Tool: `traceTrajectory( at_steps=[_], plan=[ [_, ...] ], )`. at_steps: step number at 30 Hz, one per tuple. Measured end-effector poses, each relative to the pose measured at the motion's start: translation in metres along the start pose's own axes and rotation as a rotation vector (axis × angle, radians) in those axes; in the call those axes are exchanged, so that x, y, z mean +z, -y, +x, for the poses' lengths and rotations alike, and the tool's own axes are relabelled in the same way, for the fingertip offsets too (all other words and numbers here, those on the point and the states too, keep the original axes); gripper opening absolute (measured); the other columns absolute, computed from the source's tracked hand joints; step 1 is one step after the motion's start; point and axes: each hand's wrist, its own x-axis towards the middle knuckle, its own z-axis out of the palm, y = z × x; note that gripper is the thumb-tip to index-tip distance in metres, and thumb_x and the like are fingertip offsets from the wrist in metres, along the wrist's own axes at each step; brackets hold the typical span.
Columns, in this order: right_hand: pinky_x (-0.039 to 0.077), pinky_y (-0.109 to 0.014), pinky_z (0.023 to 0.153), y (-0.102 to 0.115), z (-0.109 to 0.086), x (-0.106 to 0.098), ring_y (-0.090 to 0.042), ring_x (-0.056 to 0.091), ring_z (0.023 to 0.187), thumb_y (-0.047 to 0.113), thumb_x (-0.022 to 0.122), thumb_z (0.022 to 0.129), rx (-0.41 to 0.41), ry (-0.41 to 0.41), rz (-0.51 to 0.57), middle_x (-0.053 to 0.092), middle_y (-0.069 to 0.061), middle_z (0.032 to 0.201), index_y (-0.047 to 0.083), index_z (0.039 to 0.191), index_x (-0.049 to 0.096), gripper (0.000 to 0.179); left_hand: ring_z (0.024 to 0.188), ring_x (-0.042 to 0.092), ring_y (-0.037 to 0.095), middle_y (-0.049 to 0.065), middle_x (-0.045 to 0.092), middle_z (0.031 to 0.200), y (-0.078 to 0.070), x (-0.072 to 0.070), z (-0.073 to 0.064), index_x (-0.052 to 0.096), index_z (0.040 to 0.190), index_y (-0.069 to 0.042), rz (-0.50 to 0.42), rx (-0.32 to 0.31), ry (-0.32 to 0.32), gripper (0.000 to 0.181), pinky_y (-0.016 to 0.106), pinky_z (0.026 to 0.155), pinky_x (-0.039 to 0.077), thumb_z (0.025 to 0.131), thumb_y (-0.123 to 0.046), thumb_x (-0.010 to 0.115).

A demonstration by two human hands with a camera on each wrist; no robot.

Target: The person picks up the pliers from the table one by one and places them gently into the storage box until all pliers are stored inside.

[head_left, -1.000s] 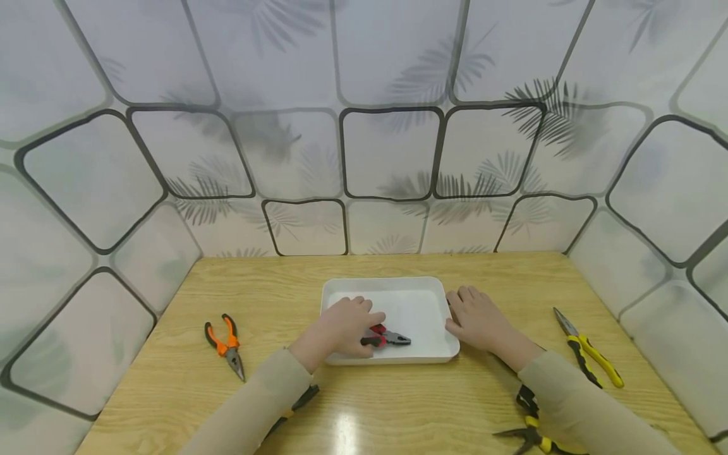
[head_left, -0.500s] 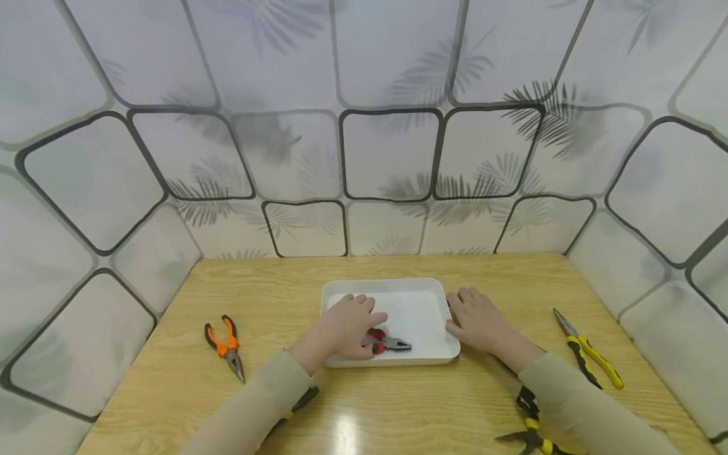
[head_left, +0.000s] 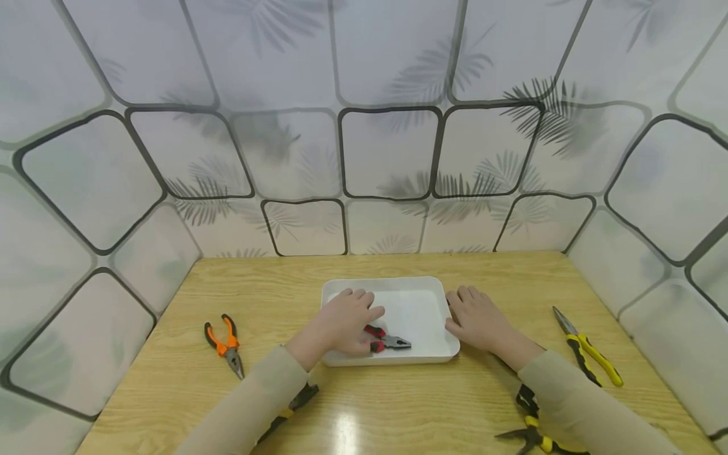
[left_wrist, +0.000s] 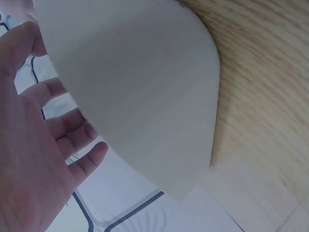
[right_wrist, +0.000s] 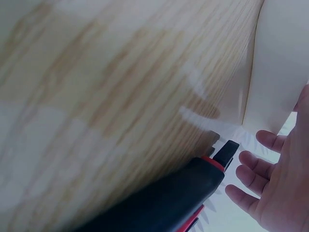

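Note:
A white tray (head_left: 418, 309) sits mid-table with red-and-black combination pliers (head_left: 395, 342) lying in it, silver jaws pointing right. Over the tray's left side is my left hand (head_left: 344, 322), thumb and index spread around the handle end, which it partly hides. The left wrist view has this hand's (left_wrist: 36, 145) fingers loosely bent behind the tray wall (left_wrist: 140, 87). My right hand (head_left: 480, 319) rests at the tray's right side, its thumb at the rim. Beneath that hand and wrist lies a black-and-red handled tool (right_wrist: 169, 193); its working end is mostly hidden.
Orange-and-black needle-nose pliers (head_left: 230, 347) lie at left, yellow-and-black long-nose pliers (head_left: 582, 347) at right. A dark tool with yellow (head_left: 298, 401) sits partly under the left forearm. More yellow-and-black pliers (head_left: 531, 435) lie by the right sleeve. Patterned walls enclose the table.
My left hand has shifted slightly left and away from the pliers, baring more of their red handles. The pliers' jaws have dropped slightly toward the near rim. My right hand has stayed put.

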Motion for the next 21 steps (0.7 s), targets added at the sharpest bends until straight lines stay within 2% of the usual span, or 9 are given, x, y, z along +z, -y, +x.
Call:
traceTrajectory(
  at_steps=[7,15,21],
  plan=[
    [0.036,-0.037,0.069,0.001,0.001,-0.001,-0.022,0.04,0.08,0.025,0.064,0.097,0.007,-0.003,-0.004,0.051,-0.01,0.095,0.002,0.12,0.058,0.033,0.09,0.053,0.015,-0.003,0.062,0.107,0.003,-0.002,-0.002,0.064,0.126,-0.024,0.016,0.0,-0.005,0.048,0.033,0.082,0.047,0.087,-0.05,0.073],
    [0.037,-0.038,0.069,0.001,0.001,-0.001,-0.022,0.041,0.08,0.024,0.064,0.096,0.006,-0.003,-0.001,0.052,-0.01,0.095,0.001,0.122,0.059,0.035,0.093,0.055,0.015,-0.003,0.062,0.108,0.008,-0.003,-0.007,0.065,0.126,-0.023,0.005,-0.012,0.016,0.047,0.033,0.082,0.046,0.088,-0.05,0.073],
    [0.04,-0.039,0.07,0.001,0.001,-0.001,-0.023,0.043,0.082,0.025,0.064,0.097,0.011,0.003,-0.002,0.053,-0.011,0.096,0.001,0.123,0.059,0.036,0.093,0.057,0.016,-0.003,0.063,0.105,0.01,-0.005,-0.011,0.064,0.122,-0.022,-0.004,-0.011,-0.002,0.044,0.034,0.083,0.048,0.089,-0.049,0.074]
  ],
)
